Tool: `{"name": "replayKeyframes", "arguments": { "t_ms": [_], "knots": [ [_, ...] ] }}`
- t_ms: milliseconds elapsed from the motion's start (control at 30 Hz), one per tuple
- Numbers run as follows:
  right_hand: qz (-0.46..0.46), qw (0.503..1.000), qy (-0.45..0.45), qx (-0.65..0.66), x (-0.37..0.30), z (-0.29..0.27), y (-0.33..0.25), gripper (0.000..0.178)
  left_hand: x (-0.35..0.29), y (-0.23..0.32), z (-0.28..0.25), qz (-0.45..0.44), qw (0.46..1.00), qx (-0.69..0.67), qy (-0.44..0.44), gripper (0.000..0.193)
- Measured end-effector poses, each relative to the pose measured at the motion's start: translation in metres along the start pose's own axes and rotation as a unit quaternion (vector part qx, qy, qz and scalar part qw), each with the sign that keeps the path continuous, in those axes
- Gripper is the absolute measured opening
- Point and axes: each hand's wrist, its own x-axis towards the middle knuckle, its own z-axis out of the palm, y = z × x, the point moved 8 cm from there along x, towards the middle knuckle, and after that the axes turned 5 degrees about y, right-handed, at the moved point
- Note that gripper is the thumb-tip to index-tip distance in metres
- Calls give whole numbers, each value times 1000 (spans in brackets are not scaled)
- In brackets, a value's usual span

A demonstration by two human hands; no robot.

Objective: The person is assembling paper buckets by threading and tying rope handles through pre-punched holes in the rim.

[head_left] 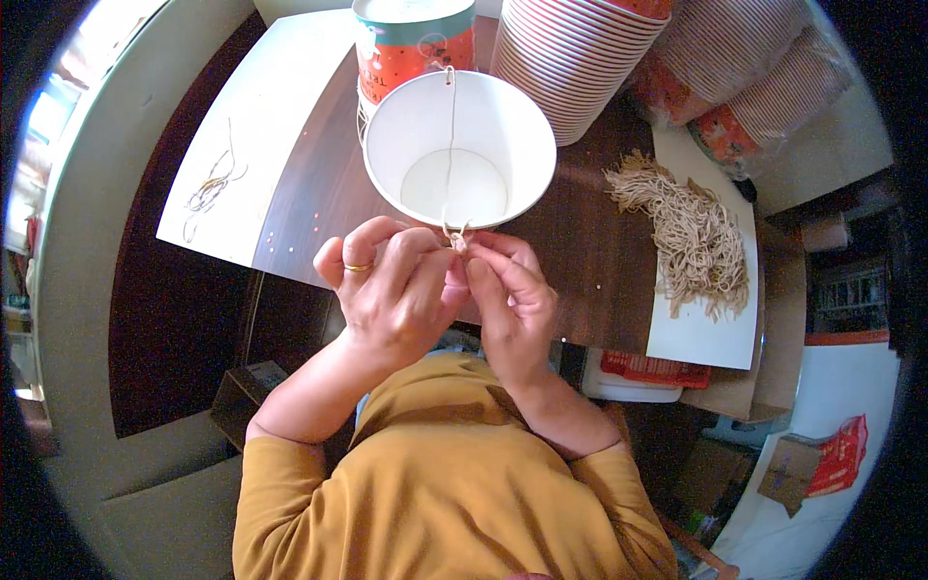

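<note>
A white paper bucket [517, 126] stands on the table in front of me, its open mouth tilted my way. A beige cord [450, 135] runs from a hole at the far rim across the mouth to the near rim. There my left hand [391, 285], with a ring on one finger, and my right hand [512, 300] meet just outside the rim. Both have their fingertips pinched on the cord's looped end. Whether a knot is formed there is hard to make out, as the fingers cover part of it.
Behind the bucket stand a red and green printed bucket [416, 48] and a tall stack of nested buckets [570, 58]. A heap of beige cords [691, 237] lies at the right, near plastic-wrapped bucket stacks [773, 87]. A few loose strings [211, 191] lie at the left.
</note>
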Motion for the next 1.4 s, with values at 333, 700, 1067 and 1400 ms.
{"name": "replayKeyframes", "arguments": {
  "t_ms": [333,700,1067,1400],
  "knots": [
    [99,995,-15,0,9,-6,18,14,3,-2,0,9,1000,-29,5,16],
    [175,979,16,104,4,-7,36,15,6,4,-7,50,998,-23,25,25],
    [234,959,-10,161,-2,-1,38,15,2,-5,5,21,993,-111,-23,25],
    [263,939,-2,221,0,-2,34,11,-37,-41,43,-426,722,-513,-184,21]
  ]
}}
